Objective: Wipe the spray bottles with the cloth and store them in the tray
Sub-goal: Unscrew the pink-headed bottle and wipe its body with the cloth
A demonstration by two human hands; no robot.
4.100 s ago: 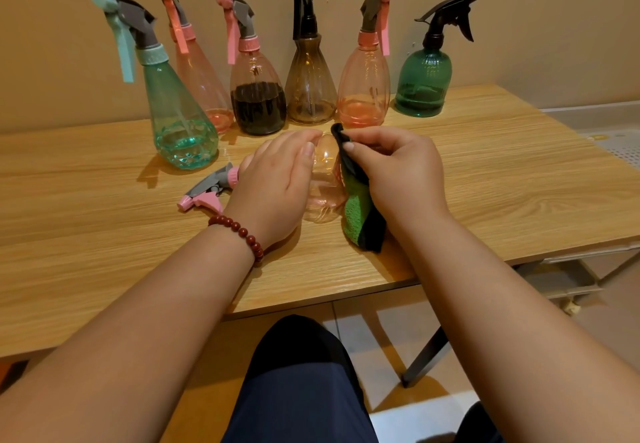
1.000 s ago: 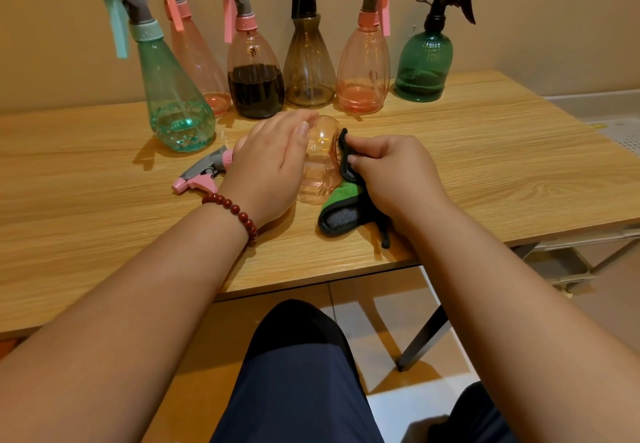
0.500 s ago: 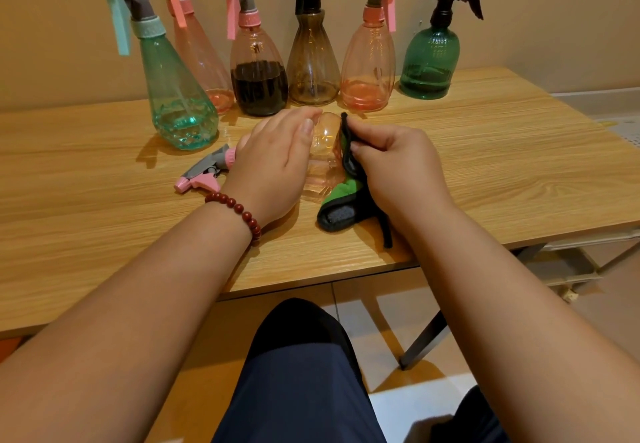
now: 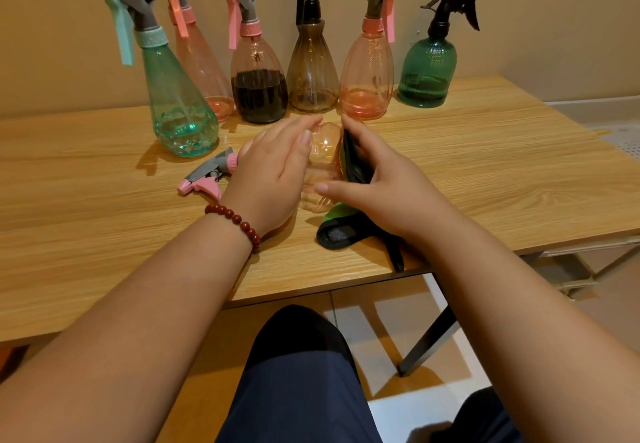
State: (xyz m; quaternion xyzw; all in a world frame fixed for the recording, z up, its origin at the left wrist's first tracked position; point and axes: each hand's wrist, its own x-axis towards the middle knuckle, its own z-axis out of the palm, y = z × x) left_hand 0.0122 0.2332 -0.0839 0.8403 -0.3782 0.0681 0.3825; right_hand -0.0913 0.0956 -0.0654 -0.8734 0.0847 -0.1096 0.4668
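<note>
Spray bottle (image 4: 323, 162) getting the attention is the clear pinkish one. It's lying on its side on the wooden table (image 4: 86, 234), right between the two hands.

Going from the near end, there are dark trousers (image 4: 298, 390) at the bottom, then the table's front edge. Just past that edge the cloth (image 4: 341, 231), green with black trim, trails on the tabletop and runs up under the right hand (image 4: 388, 193). That hand has its fingers curled round the cloth and holds it against the bottle's right side, thumb stretched out toward the other hand.

The left hand (image 4: 273, 179) lies over the bottle's other side with fingers pretty much straight, resting rather than gripping. There's a red bead bracelet (image 4: 235, 219) on that wrist. The grey-and-pink trigger head (image 4: 207, 179) pokes out to the left of that hand.

Behind all this, six more stand upright in a row by the wall (image 4: 554, 9):
- teal bottle (image 4: 180, 110)
- pale pink bottle (image 4: 204, 68), tucked behind the teal one
- bottle with dark liquid (image 4: 258, 92)
- brown bottle (image 4: 313, 75)
- second pink bottle (image 4: 367, 82)
- dark green bottle (image 4: 427, 75), far right
</note>
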